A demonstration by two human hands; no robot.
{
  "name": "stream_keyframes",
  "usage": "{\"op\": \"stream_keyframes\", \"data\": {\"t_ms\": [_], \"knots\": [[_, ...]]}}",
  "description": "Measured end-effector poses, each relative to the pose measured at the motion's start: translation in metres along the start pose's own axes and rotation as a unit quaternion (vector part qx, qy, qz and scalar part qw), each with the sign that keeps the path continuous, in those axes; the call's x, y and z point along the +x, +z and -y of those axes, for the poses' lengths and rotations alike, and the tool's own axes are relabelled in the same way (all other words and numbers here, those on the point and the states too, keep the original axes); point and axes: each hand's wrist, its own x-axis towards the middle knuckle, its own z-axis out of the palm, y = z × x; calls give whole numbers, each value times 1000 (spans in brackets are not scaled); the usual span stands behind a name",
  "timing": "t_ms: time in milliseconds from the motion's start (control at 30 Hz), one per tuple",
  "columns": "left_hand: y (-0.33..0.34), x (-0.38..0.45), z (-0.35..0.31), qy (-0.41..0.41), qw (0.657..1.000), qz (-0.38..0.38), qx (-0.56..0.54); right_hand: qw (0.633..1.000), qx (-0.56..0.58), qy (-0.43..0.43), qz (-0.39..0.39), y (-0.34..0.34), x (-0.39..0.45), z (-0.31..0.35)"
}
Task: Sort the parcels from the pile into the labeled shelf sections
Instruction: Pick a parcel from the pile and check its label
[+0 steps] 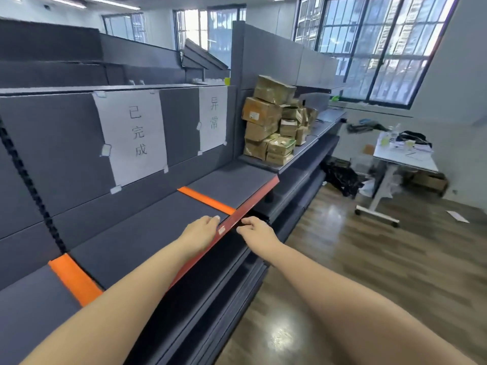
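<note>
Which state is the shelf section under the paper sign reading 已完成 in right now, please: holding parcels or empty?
Empty: under the sign, the section shows only bare grey surface.

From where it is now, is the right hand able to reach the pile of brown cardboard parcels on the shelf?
Probably not yet: the right hand is at the shelf's red front edge, the pile of brown cardboard parcels well beyond it. Nothing blocks the way.

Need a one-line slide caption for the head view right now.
Both hands, left and right, hover empty at the shelf edge; the parcel pile sits unsorted beyond the labeled sections.
</note>
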Motion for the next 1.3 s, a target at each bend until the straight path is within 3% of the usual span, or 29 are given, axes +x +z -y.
{"op": "stream_keyframes", "data": {"t_ms": [267,767,1300], "knots": [[16,113,-64,65,997,28,-16,998,-6,26,-57,-75,86,-4],[49,286,-136,86,993,77,10,992,2,69,-105,-161,236,-19],[117,452,-281,45,998,11,-34,997,-21,9,-71,-338,429,-54]]}}
